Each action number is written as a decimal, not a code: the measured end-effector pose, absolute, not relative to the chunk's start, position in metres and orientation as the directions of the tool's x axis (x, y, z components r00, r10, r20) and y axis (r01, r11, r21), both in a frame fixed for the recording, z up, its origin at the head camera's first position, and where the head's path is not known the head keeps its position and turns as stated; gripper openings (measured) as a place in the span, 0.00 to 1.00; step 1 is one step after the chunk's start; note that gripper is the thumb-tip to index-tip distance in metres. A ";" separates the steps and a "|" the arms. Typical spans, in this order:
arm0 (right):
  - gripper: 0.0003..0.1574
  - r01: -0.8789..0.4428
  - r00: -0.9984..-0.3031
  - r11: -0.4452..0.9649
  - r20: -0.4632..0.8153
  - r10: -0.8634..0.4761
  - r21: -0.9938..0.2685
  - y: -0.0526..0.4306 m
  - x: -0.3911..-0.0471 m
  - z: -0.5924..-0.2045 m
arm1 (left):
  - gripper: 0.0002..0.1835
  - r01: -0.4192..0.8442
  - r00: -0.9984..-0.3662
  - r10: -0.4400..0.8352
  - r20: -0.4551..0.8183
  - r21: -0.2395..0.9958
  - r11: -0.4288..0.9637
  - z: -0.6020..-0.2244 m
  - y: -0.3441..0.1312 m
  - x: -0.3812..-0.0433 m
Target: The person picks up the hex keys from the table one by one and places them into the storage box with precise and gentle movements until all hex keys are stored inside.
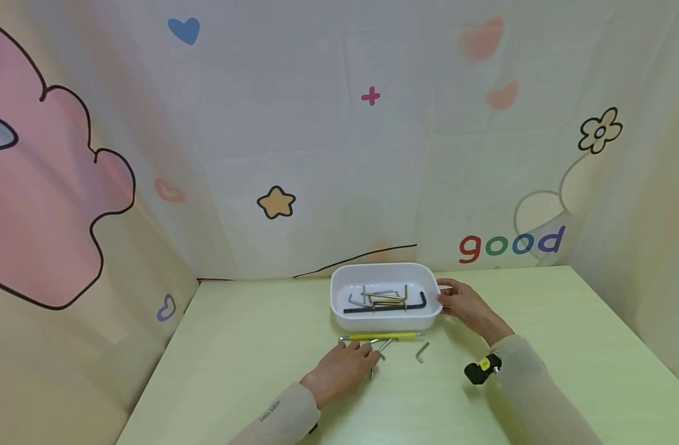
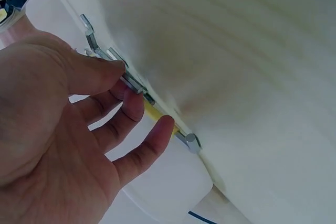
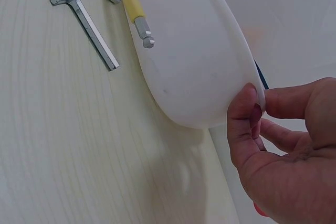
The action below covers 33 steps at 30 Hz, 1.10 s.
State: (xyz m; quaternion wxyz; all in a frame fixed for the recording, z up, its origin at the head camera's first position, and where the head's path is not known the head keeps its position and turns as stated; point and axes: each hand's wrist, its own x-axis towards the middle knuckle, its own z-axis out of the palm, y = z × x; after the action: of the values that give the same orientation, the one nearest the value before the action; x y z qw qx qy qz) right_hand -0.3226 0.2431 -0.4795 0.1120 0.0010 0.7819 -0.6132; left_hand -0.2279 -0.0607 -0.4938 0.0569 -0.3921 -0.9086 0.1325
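Note:
A white tray stands at the back of the table with several hex keys inside, among them a long black hex key and some gold ones. My right hand grips the tray's right end, thumb and fingers pinching its rim. In front of the tray, my left hand is low over loose silver keys. The left wrist view shows its thumb and fingers pinching a silver hex key, with the other fingers spread. Just behind lies a yellow-sleeved hex key, along the tray's front.
A short silver hex key lies alone on the pale wooden table, right of the loose keys. A printed curtain hangs close behind the tray and along both sides.

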 end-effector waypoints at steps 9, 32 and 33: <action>0.33 0.111 -0.977 0.236 -0.149 -0.152 -0.965 0.244 -0.322 -0.479 | 0.09 0.692 -0.677 0.735 0.043 -0.304 0.655 -0.488 -0.061 -0.231; 0.34 0.126 -0.976 0.248 -0.165 -0.143 -0.960 0.242 -0.322 -0.477 | 0.11 0.679 -0.639 0.751 0.165 -0.340 0.651 -0.453 -0.070 -0.234; 0.34 0.127 -0.976 0.249 -0.166 -0.141 -0.960 0.242 -0.322 -0.477 | 0.11 0.676 -0.641 0.749 0.166 -0.340 0.654 -0.451 -0.070 -0.235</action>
State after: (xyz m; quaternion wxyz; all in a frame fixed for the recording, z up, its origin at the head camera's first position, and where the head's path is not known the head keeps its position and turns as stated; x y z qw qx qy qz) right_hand -0.3218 0.2417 -0.4773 0.1095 -0.0046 0.7825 -0.6129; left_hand -0.2345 -0.0699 -0.4512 0.1473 -0.3973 -0.8973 0.1241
